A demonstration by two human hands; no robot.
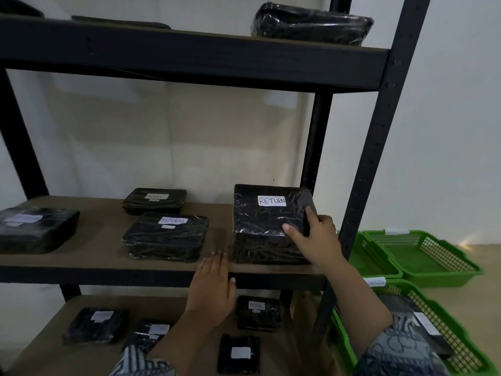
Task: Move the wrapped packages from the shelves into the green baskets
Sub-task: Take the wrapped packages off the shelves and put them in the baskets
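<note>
A black wrapped package [264,226] with a white RETURN label stands at the right end of the middle shelf [103,264]. My right hand [311,237] grips its right front corner, thumb on top. My left hand [214,286] is flat with straight fingers at the shelf's front edge, just left of that package and not touching it. Three more wrapped packages lie on this shelf: one in the middle [166,237], one behind it [154,200], one at the far left [35,229]. Green baskets sit on the floor at right: a far one [423,256] and a near one [461,346] holding a package.
A black metal upright [379,147] stands between the shelf and the baskets. The top shelf carries another wrapped package [311,23]. Several small labelled packages lie on the bottom shelf, such as one [257,312]. White wall behind.
</note>
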